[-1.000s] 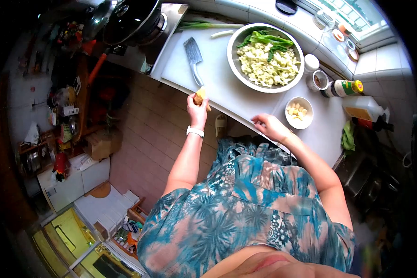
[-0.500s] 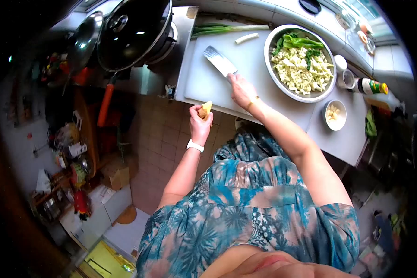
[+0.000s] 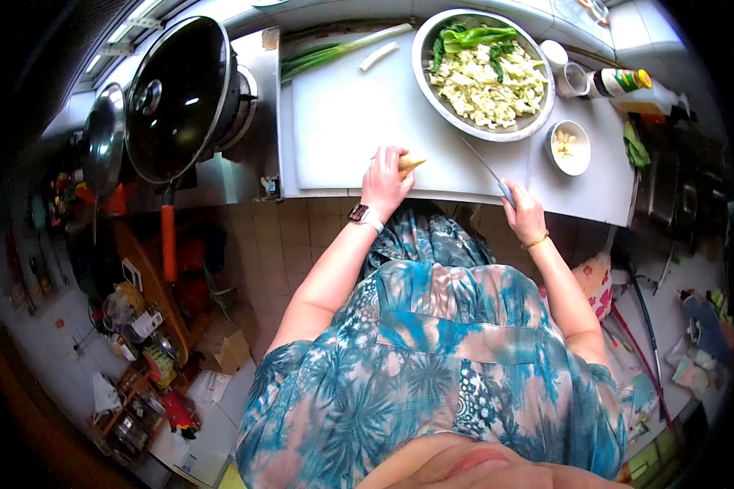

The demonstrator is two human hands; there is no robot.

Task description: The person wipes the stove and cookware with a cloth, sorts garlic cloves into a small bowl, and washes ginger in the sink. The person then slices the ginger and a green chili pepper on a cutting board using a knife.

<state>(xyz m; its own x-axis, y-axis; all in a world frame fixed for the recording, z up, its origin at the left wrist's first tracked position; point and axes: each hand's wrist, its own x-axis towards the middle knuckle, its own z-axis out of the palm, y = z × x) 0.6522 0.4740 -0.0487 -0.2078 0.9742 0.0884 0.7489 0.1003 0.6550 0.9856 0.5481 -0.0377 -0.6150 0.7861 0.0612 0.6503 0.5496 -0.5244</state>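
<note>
Tapering to a point, yellow-tan chunk (image 3: 411, 162), knife (image 3: 489, 171) seen edge-on

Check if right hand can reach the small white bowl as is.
Probably yes: nothing stands between the right hand and the small white bowl, though that hand grips the knife handle.

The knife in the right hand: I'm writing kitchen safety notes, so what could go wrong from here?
The left hand holds a small ginger-like piece, so it could be nicked if the knife is brought close. The knife also points toward the metal bowl, and a careless move might knock it.
</note>
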